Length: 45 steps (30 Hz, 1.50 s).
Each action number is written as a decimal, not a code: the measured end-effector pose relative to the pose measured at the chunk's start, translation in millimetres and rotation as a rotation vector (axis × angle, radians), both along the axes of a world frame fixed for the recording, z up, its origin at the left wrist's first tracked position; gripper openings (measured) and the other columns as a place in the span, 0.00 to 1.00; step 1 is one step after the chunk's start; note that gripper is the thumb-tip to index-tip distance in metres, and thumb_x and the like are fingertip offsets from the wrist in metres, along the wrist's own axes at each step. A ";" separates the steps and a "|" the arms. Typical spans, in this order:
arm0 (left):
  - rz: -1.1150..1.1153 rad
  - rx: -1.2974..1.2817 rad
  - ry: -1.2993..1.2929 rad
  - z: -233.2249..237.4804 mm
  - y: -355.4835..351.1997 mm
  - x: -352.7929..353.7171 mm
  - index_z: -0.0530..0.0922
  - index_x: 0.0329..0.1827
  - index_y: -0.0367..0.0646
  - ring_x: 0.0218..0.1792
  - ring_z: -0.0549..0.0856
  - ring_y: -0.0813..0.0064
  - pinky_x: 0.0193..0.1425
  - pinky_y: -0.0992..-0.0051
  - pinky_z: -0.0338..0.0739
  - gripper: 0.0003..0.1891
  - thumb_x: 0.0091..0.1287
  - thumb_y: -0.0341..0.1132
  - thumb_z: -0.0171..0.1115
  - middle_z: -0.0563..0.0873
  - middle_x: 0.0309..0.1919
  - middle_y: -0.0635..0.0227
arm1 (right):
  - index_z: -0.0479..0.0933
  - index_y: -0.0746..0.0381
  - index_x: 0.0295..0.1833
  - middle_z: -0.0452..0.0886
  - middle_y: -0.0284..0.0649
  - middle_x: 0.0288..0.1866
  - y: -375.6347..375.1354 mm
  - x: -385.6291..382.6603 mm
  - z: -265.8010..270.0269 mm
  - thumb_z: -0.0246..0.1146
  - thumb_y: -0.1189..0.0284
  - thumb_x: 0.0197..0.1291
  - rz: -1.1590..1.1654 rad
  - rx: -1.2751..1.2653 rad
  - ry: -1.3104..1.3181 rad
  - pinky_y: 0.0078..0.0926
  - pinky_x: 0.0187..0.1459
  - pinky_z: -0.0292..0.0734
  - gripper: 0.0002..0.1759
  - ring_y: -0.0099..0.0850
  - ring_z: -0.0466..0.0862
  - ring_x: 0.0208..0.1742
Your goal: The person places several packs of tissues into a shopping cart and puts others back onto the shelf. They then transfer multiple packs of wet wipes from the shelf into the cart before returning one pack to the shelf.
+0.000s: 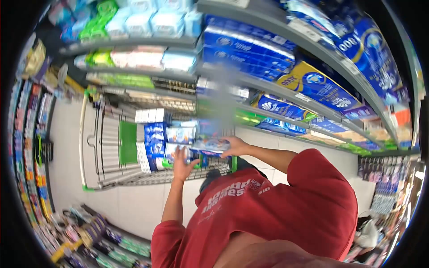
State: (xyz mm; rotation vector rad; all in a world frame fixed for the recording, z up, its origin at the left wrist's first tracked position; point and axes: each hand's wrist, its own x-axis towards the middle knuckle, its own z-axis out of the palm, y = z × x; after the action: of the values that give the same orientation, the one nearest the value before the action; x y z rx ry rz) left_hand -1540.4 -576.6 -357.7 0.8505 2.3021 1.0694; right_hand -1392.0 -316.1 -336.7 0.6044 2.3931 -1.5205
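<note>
My left hand (181, 166) is over the packs in the shopping cart (85, 134), its fingers spread, resting on or just above a white and blue pack (181, 135). In my right hand (233, 146) is the end of a blue and white pack (210, 145), gripped between thumb and fingers at the near side of the cart. Blue packs (155, 139) lie in rows beside the left hand. Whether the held pack touches the ones under it is hard to tell.
A shelf (129, 44) with tissue and wipe packs runs along the far side, its blue multipacks (246, 51) above the cart. More stocked racks (33, 147) stand at the left and lower left. A pale blurred upright strip (221, 98) crosses the middle shelves.
</note>
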 end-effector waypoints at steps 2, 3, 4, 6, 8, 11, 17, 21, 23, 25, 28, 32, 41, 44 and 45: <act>-0.299 0.001 0.043 55.3 59.1 -16.4 0.66 0.70 0.42 0.70 0.64 0.44 0.71 0.58 0.62 0.51 0.40 0.48 0.81 0.59 0.72 0.44 | 0.66 0.64 0.68 0.73 0.55 0.63 16.2 5.4 38.9 0.75 0.52 0.32 0.111 0.092 -0.077 0.37 0.63 0.67 0.54 0.45 0.73 0.63; -0.442 0.040 0.037 68.7 78.9 -23.3 0.65 0.70 0.44 0.70 0.63 0.45 0.72 0.58 0.62 0.52 0.40 0.48 0.81 0.59 0.72 0.44 | 0.73 0.61 0.61 0.78 0.52 0.55 19.4 9.7 48.8 0.76 0.58 0.32 0.035 0.115 0.027 0.36 0.58 0.71 0.44 0.48 0.77 0.56; -0.584 0.073 0.029 81.3 100.9 -28.9 0.65 0.71 0.45 0.71 0.63 0.46 0.72 0.59 0.62 0.52 0.39 0.47 0.82 0.59 0.72 0.43 | 0.73 0.61 0.61 0.78 0.52 0.55 26.9 10.1 64.8 0.76 0.58 0.32 0.009 0.124 0.043 0.36 0.58 0.71 0.44 0.48 0.77 0.56; -0.711 0.132 0.100 122.8 139.5 -32.8 0.67 0.69 0.45 0.70 0.65 0.48 0.72 0.59 0.62 0.50 0.38 0.45 0.82 0.63 0.70 0.46 | 0.74 0.64 0.58 0.77 0.53 0.53 47.0 9.9 115.8 0.75 0.59 0.31 0.069 0.331 0.194 0.38 0.58 0.71 0.42 0.47 0.76 0.55; -0.889 0.249 0.166 177.4 174.1 -37.6 0.70 0.65 0.44 0.67 0.68 0.50 0.72 0.60 0.62 0.46 0.37 0.41 0.81 0.70 0.66 0.50 | 0.74 0.64 0.55 0.76 0.53 0.53 66.4 10.7 187.3 0.75 0.61 0.30 0.105 0.426 0.296 0.40 0.58 0.71 0.40 0.48 0.75 0.57; -0.927 0.247 0.255 252.3 216.7 -42.0 0.65 0.69 0.42 0.64 0.72 0.53 0.70 0.63 0.65 0.50 0.38 0.39 0.80 0.72 0.64 0.51 | 0.72 0.61 0.55 0.72 0.51 0.57 90.8 18.7 295.2 0.74 0.63 0.30 0.226 0.714 0.377 0.43 0.58 0.71 0.40 0.49 0.71 0.60; -0.709 0.560 0.769 396.9 291.9 -34.0 0.69 0.63 0.44 0.60 0.75 0.56 0.64 0.64 0.71 0.44 0.37 0.36 0.77 0.75 0.59 0.57 | 0.66 0.60 0.65 0.70 0.51 0.58 161.6 39.3 437.4 0.73 0.66 0.31 0.253 1.216 0.516 0.43 0.60 0.70 0.47 0.50 0.71 0.60; -0.623 0.625 1.093 454.3 361.2 -41.9 0.67 0.63 0.45 0.61 0.73 0.56 0.62 0.62 0.73 0.42 0.39 0.36 0.73 0.74 0.60 0.58 | 0.64 0.70 0.64 0.75 0.52 0.53 185.1 32.6 507.2 0.70 0.63 0.39 0.193 1.537 0.453 0.43 0.57 0.69 0.44 0.48 0.75 0.56; -0.519 0.714 1.237 466.0 394.7 -31.7 0.73 0.59 0.43 0.57 0.78 0.57 0.58 0.63 0.76 0.32 0.47 0.38 0.70 0.80 0.54 0.57 | 0.65 0.69 0.65 0.76 0.51 0.49 223.7 18.8 499.8 0.72 0.62 0.37 0.145 1.840 0.364 0.43 0.58 0.69 0.46 0.46 0.76 0.54; -0.495 0.707 1.356 469.6 428.7 -36.5 0.71 0.60 0.40 0.51 0.82 0.57 0.52 0.63 0.78 0.33 0.48 0.37 0.71 0.81 0.52 0.54 | 0.65 0.69 0.64 0.76 0.51 0.49 251.6 6.9 497.9 0.72 0.62 0.37 0.125 1.929 0.281 0.44 0.58 0.68 0.46 0.46 0.77 0.53; -0.505 0.480 1.362 478.6 462.9 -35.1 0.65 0.64 0.37 0.50 0.82 0.52 0.51 0.60 0.79 0.41 0.45 0.37 0.73 0.78 0.54 0.47 | 0.68 0.68 0.61 0.80 0.48 0.44 279.3 -8.0 497.7 0.72 0.62 0.37 0.101 1.962 0.100 0.41 0.52 0.74 0.43 0.44 0.82 0.47; -0.471 0.223 1.158 488.9 485.8 -18.8 0.64 0.64 0.34 0.59 0.76 0.46 0.61 0.60 0.74 0.44 0.40 0.36 0.74 0.75 0.57 0.39 | 0.79 0.66 0.48 0.85 0.47 0.35 303.0 -18.5 503.6 0.69 0.68 0.41 0.074 1.815 -0.035 0.35 0.37 0.81 0.25 0.39 0.86 0.39; -0.475 0.071 1.138 470.5 545.5 -26.0 0.56 0.73 0.36 0.68 0.68 0.50 0.69 0.66 0.67 0.52 0.41 0.39 0.71 0.67 0.67 0.40 | 0.84 0.65 0.43 0.85 0.48 0.45 356.5 -47.3 486.4 0.64 0.74 0.45 0.233 1.601 -0.325 0.35 0.46 0.80 0.16 0.42 0.85 0.47; -0.550 -0.076 0.978 488.6 551.6 -21.6 0.59 0.71 0.38 0.65 0.71 0.52 0.67 0.65 0.69 0.52 0.39 0.39 0.73 0.70 0.65 0.43 | 0.84 0.67 0.41 0.85 0.49 0.43 366.8 -50.0 484.4 0.63 0.76 0.44 0.184 1.371 -0.425 0.37 0.43 0.80 0.15 0.42 0.85 0.45; -0.546 -0.078 0.985 491.3 553.7 -22.2 0.59 0.71 0.38 0.65 0.71 0.52 0.67 0.65 0.69 0.52 0.39 0.39 0.73 0.70 0.65 0.43 | 0.84 0.68 0.40 0.85 0.49 0.42 368.5 -51.7 484.8 0.62 0.77 0.43 0.111 1.223 -0.481 0.39 0.42 0.80 0.15 0.42 0.85 0.43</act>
State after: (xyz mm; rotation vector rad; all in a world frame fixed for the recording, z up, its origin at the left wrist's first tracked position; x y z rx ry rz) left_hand -1562.6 -22.9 133.5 2.1613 2.4871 0.3106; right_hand -1443.7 52.4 148.1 0.8616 2.6085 0.2995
